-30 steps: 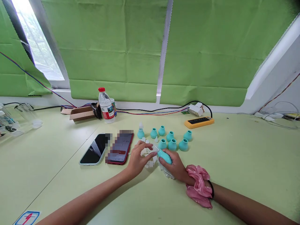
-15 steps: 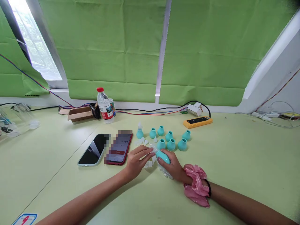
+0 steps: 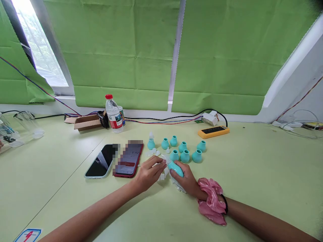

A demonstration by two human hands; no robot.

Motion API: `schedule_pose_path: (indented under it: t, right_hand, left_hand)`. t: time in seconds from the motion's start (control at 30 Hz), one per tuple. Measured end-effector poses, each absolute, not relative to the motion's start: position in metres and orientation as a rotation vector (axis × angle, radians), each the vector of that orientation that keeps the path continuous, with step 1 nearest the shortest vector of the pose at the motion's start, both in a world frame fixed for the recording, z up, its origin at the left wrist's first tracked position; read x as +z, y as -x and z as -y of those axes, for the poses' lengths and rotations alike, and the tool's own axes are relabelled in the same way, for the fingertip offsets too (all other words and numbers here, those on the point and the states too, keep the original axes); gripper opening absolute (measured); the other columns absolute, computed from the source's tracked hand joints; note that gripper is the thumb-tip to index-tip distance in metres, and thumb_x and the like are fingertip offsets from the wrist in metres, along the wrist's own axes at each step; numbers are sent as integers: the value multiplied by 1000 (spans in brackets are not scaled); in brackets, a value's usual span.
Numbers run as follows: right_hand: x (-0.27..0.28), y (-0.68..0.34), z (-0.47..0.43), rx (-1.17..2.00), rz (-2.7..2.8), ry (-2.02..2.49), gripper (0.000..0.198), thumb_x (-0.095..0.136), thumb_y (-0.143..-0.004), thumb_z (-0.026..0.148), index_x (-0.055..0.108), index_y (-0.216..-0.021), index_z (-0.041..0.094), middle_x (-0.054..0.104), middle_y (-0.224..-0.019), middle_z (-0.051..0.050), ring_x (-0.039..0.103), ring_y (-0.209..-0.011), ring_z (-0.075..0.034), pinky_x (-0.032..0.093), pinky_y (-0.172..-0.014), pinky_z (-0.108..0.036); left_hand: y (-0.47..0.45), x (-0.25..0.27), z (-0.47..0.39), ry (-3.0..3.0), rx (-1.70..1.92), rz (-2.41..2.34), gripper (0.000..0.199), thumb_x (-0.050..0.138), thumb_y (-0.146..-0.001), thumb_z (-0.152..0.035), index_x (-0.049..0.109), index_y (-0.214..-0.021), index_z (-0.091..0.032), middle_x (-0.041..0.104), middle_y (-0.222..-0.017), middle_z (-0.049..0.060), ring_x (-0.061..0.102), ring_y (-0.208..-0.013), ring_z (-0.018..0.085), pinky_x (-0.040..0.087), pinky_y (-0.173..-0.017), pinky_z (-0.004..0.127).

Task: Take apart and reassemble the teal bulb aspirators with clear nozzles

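Note:
My right hand (image 3: pixel 186 178) is wrapped around a turquoise rubber bulb (image 3: pixel 176 168), its narrow end tilted up toward the left. Close to that end, my left hand (image 3: pixel 153 169) has its fingertips pinched; what they hold is hidden. Clear plastic (image 3: pixel 165 157) shows just behind the fingertips. Small white plastic pieces (image 3: pixel 163 175) and a clear plastic bag (image 3: pixel 178 185) lie under and between the hands. Beyond them, several open-necked turquoise bulbs (image 3: pixel 185 155) stand upright, and one bulb (image 3: pixel 151 144) at the left carries a clear tip.
Two phones, one pale-cased (image 3: pixel 102 161) and one red-cased (image 3: pixel 129 158), lie left of my hands. Along the back are a water bottle (image 3: pixel 114 116), a cardboard box (image 3: pixel 87 123), cables and a yellow power strip (image 3: pixel 213 131). Clear containers (image 3: pixel 27 126) lie far left.
My left fingers have drawn closer together at the bulb's narrow end. My right hand keeps its hold on the bulb. The view has shifted very slightly.

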State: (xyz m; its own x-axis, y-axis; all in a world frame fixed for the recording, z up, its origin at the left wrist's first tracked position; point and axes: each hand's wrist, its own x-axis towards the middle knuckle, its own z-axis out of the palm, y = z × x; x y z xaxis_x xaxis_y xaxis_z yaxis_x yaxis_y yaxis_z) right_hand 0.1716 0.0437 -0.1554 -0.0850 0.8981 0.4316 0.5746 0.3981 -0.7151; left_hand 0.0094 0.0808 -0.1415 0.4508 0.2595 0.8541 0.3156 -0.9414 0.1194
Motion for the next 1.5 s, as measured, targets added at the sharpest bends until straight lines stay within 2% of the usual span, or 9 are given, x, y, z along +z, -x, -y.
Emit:
schedule_pose_path:
  t: [0.2,0.47,0.7,0.9,1.0,1.07,1.17,1.3,1.5]
  right_hand:
    - [-154,-170,-42,509,1748,1265,24,42,-74,36,49,-62,16,44,-54,2,42,-53,-12,36,-48,-21]
    - [-149,-169,-44,569,1750,1228,22,43,-74,34,45,-61,16,40,-52,3,39,-52,-10,35,-49,-21]
    - [-155,-172,-47,573,1650,1272,26,44,-73,39,51,-62,17,45,-53,2,44,-53,-13,36,-46,-21]
    - [-156,-171,-47,543,1640,1279,27,44,-72,40,51,-60,17,45,-53,1,44,-52,-13,38,-47,-22]
    - [-155,-170,-45,508,1675,1282,26,44,-72,39,50,-60,18,44,-51,2,43,-51,-12,37,-46,-21]
    - [-154,-169,-44,463,1710,1278,24,44,-73,37,50,-60,17,44,-51,2,43,-50,-12,36,-45,-21]
    - [-152,-169,-43,385,1763,1282,22,43,-73,34,49,-62,16,45,-52,2,43,-50,-11,35,-46,-21]
    - [-152,-167,-41,207,1844,1333,18,43,-74,32,48,-65,17,47,-51,2,42,-47,-11,32,-46,-21]
    - [-153,-166,-40,-90,1934,1403,20,42,-73,34,51,-73,15,54,-55,-3,50,-49,-15,32,-48,-24]
  left_hand:
    - [-1,-147,-89,2535,-1190,416,19,48,-75,-6,49,-93,-12,57,-80,8,50,-78,16,44,-66,28]
    - [-8,-138,-82,2644,-1076,640,10,36,-82,-12,46,-84,-13,54,-66,5,46,-61,13,39,-54,24]
    - [-12,-135,-79,2750,-1301,952,8,36,-83,-16,44,-80,-16,54,-68,1,50,-62,10,41,-56,21]
    - [-13,-135,-78,2694,-1521,742,10,49,-77,-14,53,-86,-15,60,-72,5,54,-67,12,45,-61,23]
    - [-13,-133,-79,2688,-1709,711,8,54,-73,-15,59,-80,-15,62,-70,6,56,-66,13,47,-61,25]
    - [-13,-132,-78,2729,-1874,821,6,57,-71,-18,62,-74,-15,64,-70,6,58,-66,14,48,-61,26]
    - [-16,-131,-74,2802,-2076,1233,10,59,-69,-23,64,-69,-15,66,-69,5,59,-62,15,49,-57,25]
    - [-20,-128,-68,2815,-2152,1767,15,58,-67,-26,64,-66,-12,64,-61,3,58,-53,13,49,-49,22]
    - [-20,-127,-63,2789,-2070,1796,15,54,-69,-24,61,-63,-12,61,-59,3,55,-53,12,47,-49,21]
